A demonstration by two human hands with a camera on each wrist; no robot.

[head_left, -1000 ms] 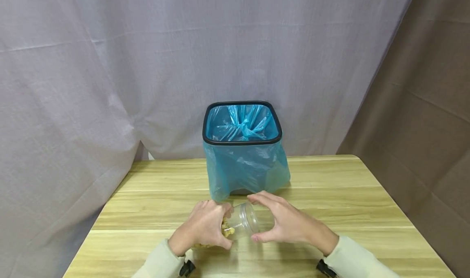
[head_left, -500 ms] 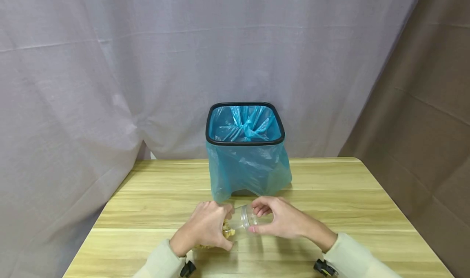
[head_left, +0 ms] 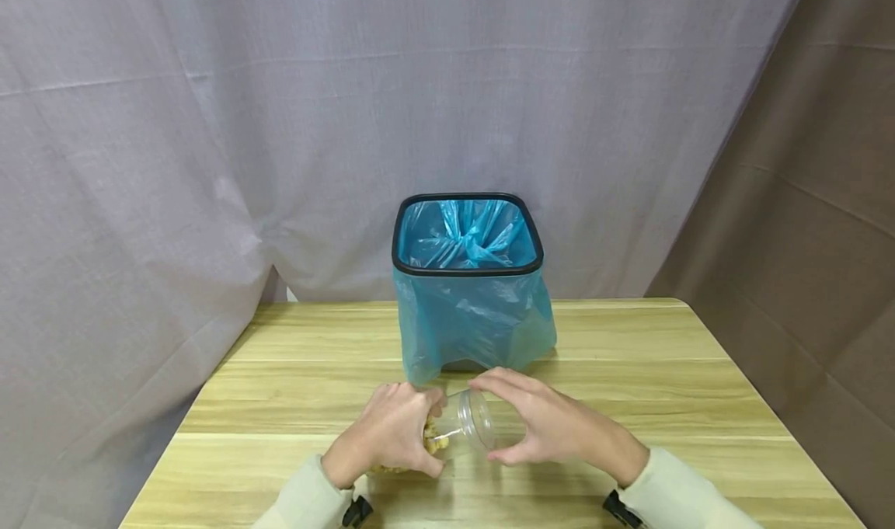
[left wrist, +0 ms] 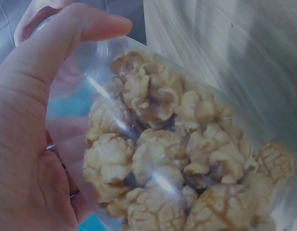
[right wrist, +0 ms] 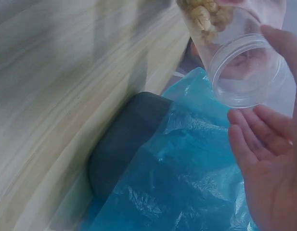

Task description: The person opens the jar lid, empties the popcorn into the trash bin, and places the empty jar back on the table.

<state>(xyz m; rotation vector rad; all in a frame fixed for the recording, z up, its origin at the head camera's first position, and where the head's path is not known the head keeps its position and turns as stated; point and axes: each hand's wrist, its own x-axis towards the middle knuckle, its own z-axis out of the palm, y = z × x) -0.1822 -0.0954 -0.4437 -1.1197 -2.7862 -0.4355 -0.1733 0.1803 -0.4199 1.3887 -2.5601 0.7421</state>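
Note:
A clear plastic jar (head_left: 453, 422), part filled with caramel popcorn (left wrist: 158, 149), is tilted on its side with its ridged end to the right. My left hand (head_left: 393, 429) grips it around the body, thumb over the near side. The transparent ridged end (right wrist: 244, 72) faces my right hand (head_left: 548, 420); whether a see-through lid covers it, I cannot tell. The right thumb and fingers are spread wide around that end. In the right wrist view the thumb is by the rim, and the fingertips (right wrist: 237, 118) lie just below it; contact is unclear.
A bin with a black rim (head_left: 467, 272) and blue plastic liner (head_left: 475, 319) stands on the wooden table (head_left: 294, 374) just beyond the hands. Grey cloth (head_left: 315, 125) hangs behind, and a brown cloth (head_left: 790, 241) hangs at the right.
My right fingers closed in on the jar's end half a second ago, then spread apart again and shifted slightly. The left hand and jar stay nearly in place.

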